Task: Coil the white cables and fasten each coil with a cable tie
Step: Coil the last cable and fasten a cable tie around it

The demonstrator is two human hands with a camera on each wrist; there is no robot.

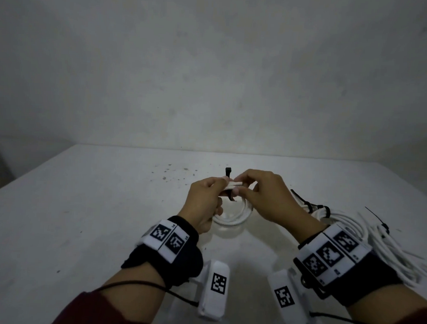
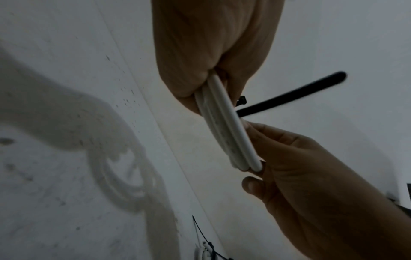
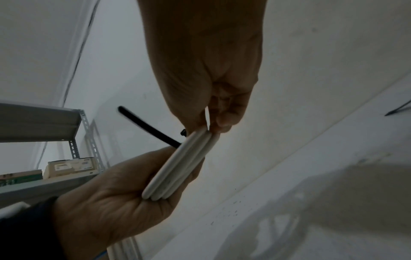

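Observation:
Both hands hold a white cable coil (image 1: 232, 217) a little above the table (image 1: 97, 206). My left hand (image 1: 220, 186) grips the bunched strands (image 2: 224, 126) from the left. My right hand (image 1: 242, 187) pinches the same bundle (image 3: 182, 163) from the right. A black cable tie (image 1: 227, 173) crosses the bundle between the hands; its head sticks up and its tail (image 1: 230, 198) hangs below. The tie (image 2: 289, 95) runs behind the strands and is not looped shut. The rest of the coil hangs down toward the table.
Several white cable coils (image 1: 365, 235) bound with black ties (image 1: 323, 210) lie on the table at the right. A loose black tie (image 1: 375, 216) lies beside them. A metal shelf (image 3: 73, 133) with boxes stands off to the left.

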